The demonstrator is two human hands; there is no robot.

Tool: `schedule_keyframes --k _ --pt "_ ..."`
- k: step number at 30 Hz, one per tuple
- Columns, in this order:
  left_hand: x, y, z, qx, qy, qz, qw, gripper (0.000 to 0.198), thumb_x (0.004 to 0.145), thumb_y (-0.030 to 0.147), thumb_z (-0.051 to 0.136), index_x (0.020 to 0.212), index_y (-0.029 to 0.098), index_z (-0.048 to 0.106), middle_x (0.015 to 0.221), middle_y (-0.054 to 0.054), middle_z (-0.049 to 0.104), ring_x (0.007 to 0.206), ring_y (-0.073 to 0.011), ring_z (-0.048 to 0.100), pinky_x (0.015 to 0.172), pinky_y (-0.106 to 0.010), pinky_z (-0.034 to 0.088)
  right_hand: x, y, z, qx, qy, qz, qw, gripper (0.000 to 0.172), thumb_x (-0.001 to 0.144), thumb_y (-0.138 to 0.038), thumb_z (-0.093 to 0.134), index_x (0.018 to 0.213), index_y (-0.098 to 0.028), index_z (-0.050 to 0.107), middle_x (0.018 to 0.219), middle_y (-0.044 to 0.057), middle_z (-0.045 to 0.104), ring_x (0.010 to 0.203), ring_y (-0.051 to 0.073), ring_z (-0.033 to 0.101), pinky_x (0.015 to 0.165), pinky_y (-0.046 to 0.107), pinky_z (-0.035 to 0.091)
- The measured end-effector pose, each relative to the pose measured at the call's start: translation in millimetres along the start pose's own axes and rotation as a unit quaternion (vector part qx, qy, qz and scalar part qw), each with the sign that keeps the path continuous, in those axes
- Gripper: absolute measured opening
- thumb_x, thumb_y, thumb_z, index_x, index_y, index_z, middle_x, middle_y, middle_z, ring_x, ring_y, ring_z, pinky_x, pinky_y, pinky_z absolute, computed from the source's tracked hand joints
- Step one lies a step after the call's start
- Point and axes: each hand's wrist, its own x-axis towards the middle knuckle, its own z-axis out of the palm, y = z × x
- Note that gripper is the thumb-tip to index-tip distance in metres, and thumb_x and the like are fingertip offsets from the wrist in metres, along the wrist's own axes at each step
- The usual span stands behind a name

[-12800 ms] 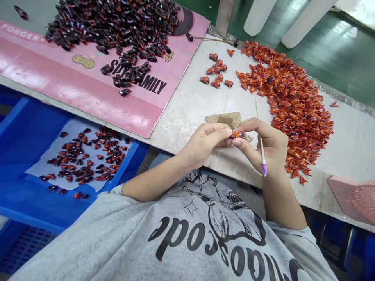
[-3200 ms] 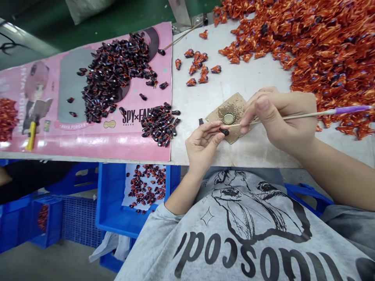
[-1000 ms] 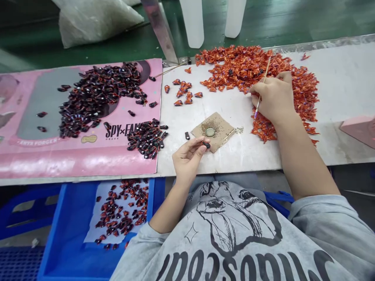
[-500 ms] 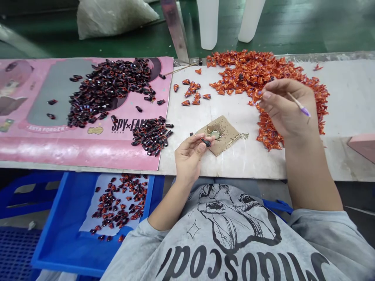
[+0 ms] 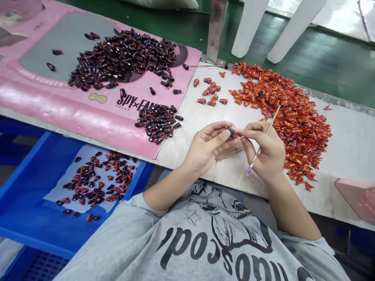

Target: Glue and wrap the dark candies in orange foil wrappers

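The left hand is pinching a black piece while the right hand is gripping a purple-tipped stick near it.

Wooden stick, glossy plastic-looking black pile, shiny pink mat, matt cloth shirt

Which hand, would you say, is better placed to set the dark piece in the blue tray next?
Probably the left hand: it pinches the dark piece and lies nearer the blue tray, while the right hand holds a purple-tipped stick.
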Motion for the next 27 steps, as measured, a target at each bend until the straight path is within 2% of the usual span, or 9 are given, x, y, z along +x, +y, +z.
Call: schedule_keyframes --k 4,9,11,15,17,22,27 --pt "-5 9 -3.0 -0.007 -0.009 -0.039 0.999 0.032 0.062 0.028 0.093 0.087 0.02 0.074 0.088 0.003 0.078 0.085 -0.0105 0.075 0.086 -0.024 0.062 -1 -2 0 0.025 -0.017 -0.026 0.999 0.024 0.089 -0.006 0.066 0.107 -0.022 0.072 0.116 0.01 0.072 0.103 0.019 0.071 0.086 0.033 0.061" --pt "-15 15 -2.2 0.005 -0.037 -0.058 0.998 0.031 0.066 0.03 0.092 0.089 0.02 0.074 0.088 0.003 0.079 0.084 -0.0124 0.076 0.085 -0.025 0.063 2 -8 -5 0.077 -0.047 -0.069 0.994 0.033 0.086 -0.001 0.067 0.113 -0.021 0.068 0.108 0.007 0.076 0.102 0.019 0.073 0.088 0.03 0.061" --pt "-19 15 -0.2 0.007 -0.04 -0.029 0.999 0.029 0.067 0.031 0.091 0.089 0.021 0.074 0.088 0.003 0.079 0.084 -0.0128 0.076 0.083 -0.025 0.063 1 -9 -8 0.101 -0.031 -0.057 0.993 0.036 0.085 -0.002 0.069 0.115 -0.023 0.069 0.105 0.006 0.076 0.1 0.02 0.073 0.086 0.033 0.061" --pt "-23 7 3.4 0.055 -0.018 0.079 0.995 0.025 0.07 0.032 0.089 0.087 0.021 0.075 0.087 0.001 0.079 0.079 -0.0118 0.075 0.077 -0.024 0.063 -4 -12 -6 0.151 0.05 0.025 0.987 0.037 0.085 -0.01 0.073 0.118 -0.029 0.071 0.103 0.003 0.075 0.098 0.021 0.071 0.087 0.039 0.059" --pt "-23 2 4.1 0.088 -0.012 0.121 0.989 0.024 0.071 0.033 0.088 0.087 0.021 0.075 0.088 0.001 0.078 0.077 -0.0122 0.074 0.075 -0.025 0.063 -6 -15 -3 0.172 0.071 0.037 0.982 0.039 0.084 -0.011 0.075 0.118 -0.03 0.072 0.102 0.003 0.075 0.097 0.021 0.071 0.087 0.039 0.059" --pt "-22 -7 3.9 0.138 -0.013 0.178 0.974 0.021 0.069 0.028 0.089 0.083 0.021 0.075 0.088 0.001 0.076 0.079 -0.0119 0.073 0.077 -0.025 0.062 -8 -24 0 0.145 0.058 0.032 0.987 0.04 0.084 -0.01 0.075 0.118 -0.031 0.072 0.104 0.004 0.075 0.096 0.02 0.072 0.084 0.037 0.06" --pt "-22 -10 4.9 0.156 0.006 0.211 0.965 0.02 0.071 0.028 0.088 0.082 0.02 0.074 0.086 0.0 0.075 0.081 -0.0113 0.072 0.077 -0.023 0.059 -6 -25 -3 0.101 0.037 -0.015 0.994 0.039 0.081 -0.012 0.079 0.116 -0.028 0.073 0.103 0.005 0.075 0.092 0.02 0.073 0.077 0.033 0.063"
